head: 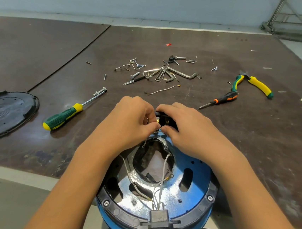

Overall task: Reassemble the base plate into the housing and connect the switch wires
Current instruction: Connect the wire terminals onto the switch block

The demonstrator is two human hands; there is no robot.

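Brown table point(218, 139): screwdrivers point(63, 116), pliers point(252, 83), screws point(136, 65).

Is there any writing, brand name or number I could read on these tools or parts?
No text can be read.
Cover: raised pattern, too blurred to tell any letters.
Green screwdriver: no legible brand.
Pliers: no legible brand.
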